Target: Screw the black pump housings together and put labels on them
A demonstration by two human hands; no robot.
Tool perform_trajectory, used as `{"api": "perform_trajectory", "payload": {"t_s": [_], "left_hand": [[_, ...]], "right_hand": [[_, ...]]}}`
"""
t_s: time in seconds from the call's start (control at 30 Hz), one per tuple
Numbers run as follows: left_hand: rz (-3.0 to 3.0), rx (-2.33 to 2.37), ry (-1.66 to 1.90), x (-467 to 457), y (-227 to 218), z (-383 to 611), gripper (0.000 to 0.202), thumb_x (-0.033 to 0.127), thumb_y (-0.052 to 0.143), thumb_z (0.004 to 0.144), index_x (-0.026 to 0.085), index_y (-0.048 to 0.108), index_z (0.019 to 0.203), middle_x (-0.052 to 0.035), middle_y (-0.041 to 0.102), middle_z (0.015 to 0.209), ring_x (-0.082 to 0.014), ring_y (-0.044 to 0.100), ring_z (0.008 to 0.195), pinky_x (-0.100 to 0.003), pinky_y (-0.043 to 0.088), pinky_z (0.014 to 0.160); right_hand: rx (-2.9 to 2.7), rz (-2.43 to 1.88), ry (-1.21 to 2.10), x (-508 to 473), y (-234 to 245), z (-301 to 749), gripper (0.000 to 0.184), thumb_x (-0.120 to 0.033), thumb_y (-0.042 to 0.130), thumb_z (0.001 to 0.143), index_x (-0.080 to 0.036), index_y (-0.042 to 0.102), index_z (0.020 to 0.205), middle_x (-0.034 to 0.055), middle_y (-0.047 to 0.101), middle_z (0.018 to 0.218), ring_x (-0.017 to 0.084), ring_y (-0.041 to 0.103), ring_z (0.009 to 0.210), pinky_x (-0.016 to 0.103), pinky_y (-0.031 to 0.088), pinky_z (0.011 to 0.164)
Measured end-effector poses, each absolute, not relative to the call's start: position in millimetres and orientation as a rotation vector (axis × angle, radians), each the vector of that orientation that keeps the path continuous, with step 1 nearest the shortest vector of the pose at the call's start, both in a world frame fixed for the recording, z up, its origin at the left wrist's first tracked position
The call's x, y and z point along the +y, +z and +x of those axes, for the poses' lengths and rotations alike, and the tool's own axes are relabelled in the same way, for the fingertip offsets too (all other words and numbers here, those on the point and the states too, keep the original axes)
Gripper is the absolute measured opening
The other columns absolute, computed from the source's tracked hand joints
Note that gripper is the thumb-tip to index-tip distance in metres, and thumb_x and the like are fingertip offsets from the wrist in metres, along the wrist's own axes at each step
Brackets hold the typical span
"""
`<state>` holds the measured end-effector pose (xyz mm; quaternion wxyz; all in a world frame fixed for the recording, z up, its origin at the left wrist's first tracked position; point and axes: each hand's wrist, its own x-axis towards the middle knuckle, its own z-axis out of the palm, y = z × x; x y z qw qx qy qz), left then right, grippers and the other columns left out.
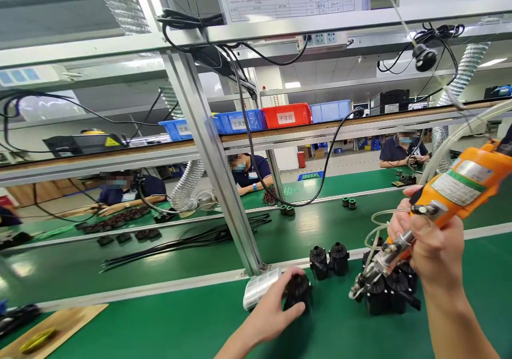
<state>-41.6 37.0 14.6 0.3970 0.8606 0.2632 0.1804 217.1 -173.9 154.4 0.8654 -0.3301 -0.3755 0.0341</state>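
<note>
My right hand [438, 241] is wrapped round an orange electric screwdriver [460, 185] with a metal front end and a clear hose. Its tip points down and left over a cluster of black plastic housings [378, 300] on the green bench. My left hand [276, 308] has its fingers and thumb curved round one round black plastic housing [298, 290], slightly blurred. A white, shiny wrapped block [258, 289] lies just behind my left hand. Two more black housings [328, 260] stand between the hands, further back.
An aluminium post [216, 167] rises behind my left hand. Black cables [192, 241] lie on the conveyor [312, 220] beyond. Blue bins [240, 123] and a red bin [286, 116] sit on the shelf. Several people work opposite. Cardboard [68, 327] with a yellow item lies left.
</note>
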Motion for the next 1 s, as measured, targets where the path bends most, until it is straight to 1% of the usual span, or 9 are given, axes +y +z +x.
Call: {"api": "perform_trajectory", "payload": {"t_s": [0.07,0.13,0.2,0.3,0.43,0.53,0.73,0.87,1.0], "left_hand": [[2.067,0.510,0.344,26,10,-39,0.050,0.047,0.074,0.087,0.024,0.060,0.130,-0.0085,0.066,0.123,-0.0288,0.062,0.114,-0.041,0.050,0.103],[1.969,0.442,0.341,11,-2,-32,0.053,0.060,0.072,0.088,0.022,0.065,0.124,-0.0076,0.068,0.114,-0.0273,0.063,0.105,-0.038,0.051,0.096],[1.901,0.440,0.400,-3,-18,-24,0.059,0.067,0.073,0.086,0.023,0.065,0.125,-0.0079,0.069,0.118,-0.0286,0.062,0.109,-0.038,0.049,0.099],[1.848,0.480,0.456,-14,-37,-17,0.065,0.067,0.078,0.083,0.026,0.063,0.130,-0.0067,0.069,0.125,-0.0299,0.061,0.117,-0.037,0.047,0.106],[1.844,0.501,0.409,-13,-43,-18,0.058,0.064,0.077,0.085,0.025,0.064,0.127,-0.0033,0.071,0.107,-0.0250,0.062,0.100,-0.031,0.053,0.093],[1.843,0.487,0.399,-12,-41,-18,0.057,0.062,0.076,0.087,0.024,0.064,0.128,-0.0023,0.071,0.104,-0.0235,0.061,0.098,-0.030,0.053,0.090],[1.841,0.465,0.404,-16,-36,-15,0.061,0.060,0.076,0.088,0.022,0.061,0.134,-0.0048,0.073,0.117,-0.0276,0.063,0.113,-0.035,0.052,0.103],[1.822,0.533,0.372,-20,-29,-14,0.071,0.062,0.078,0.085,0.020,0.060,0.139,-0.0093,0.069,0.134,-0.0329,0.061,0.124,-0.041,0.048,0.112],[1.800,0.480,0.413,-22,-21,-12,0.066,0.059,0.079,0.086,0.021,0.063,0.138,-0.0072,0.072,0.131,-0.0325,0.064,0.121,-0.040,0.050,0.111]], "right_hand": [[-0.742,-0.701,0.126,-166,153,214,0.039,-0.028,0.083,0.076,-0.021,0.063,0.109,-0.0028,0.054,0.075,0.010,0.049,0.051,0.025,0.044,0.045],[-0.730,-0.722,0.167,-158,154,208,0.041,-0.026,0.086,0.069,-0.019,0.065,0.104,-0.0032,0.054,0.072,0.010,0.048,0.051,0.024,0.044,0.046],[-0.750,-0.758,0.178,-151,157,199,0.044,-0.025,0.087,0.063,-0.018,0.065,0.100,-0.0045,0.054,0.069,0.009,0.047,0.050,0.023,0.044,0.045],[-0.794,-0.808,0.172,-142,161,185,0.042,-0.027,0.084,0.061,-0.020,0.062,0.096,-0.0058,0.053,0.068,0.008,0.045,0.051,0.021,0.044,0.045],[-0.872,-0.851,0.194,-133,159,172,0.042,-0.036,0.082,0.064,-0.022,0.059,0.097,-0.0080,0.048,0.064,0.008,0.042,0.050,0.021,0.042,0.045],[-0.901,-0.856,0.242,-130,157,168,0.045,-0.036,0.083,0.064,-0.022,0.059,0.099,-0.0091,0.046,0.061,0.008,0.041,0.048,0.021,0.041,0.044],[-0.910,-0.845,0.303,-123,151,159,0.047,-0.029,0.085,0.063,-0.023,0.056,0.099,-0.0092,0.048,0.061,0.008,0.042,0.049,0.021,0.044,0.046],[-0.968,-0.886,0.403,-112,137,151,0.049,-0.023,0.090,0.060,-0.022,0.054,0.093,-0.0089,0.048,0.063,0.008,0.041,0.051,0.020,0.042,0.047],[-0.996,-0.925,0.419,-105,124,148,0.050,-0.025,0.092,0.061,-0.022,0.047,0.082,-0.0081,0.045,0.064,0.007,0.037,0.054,0.020,0.037,0.046]]}}
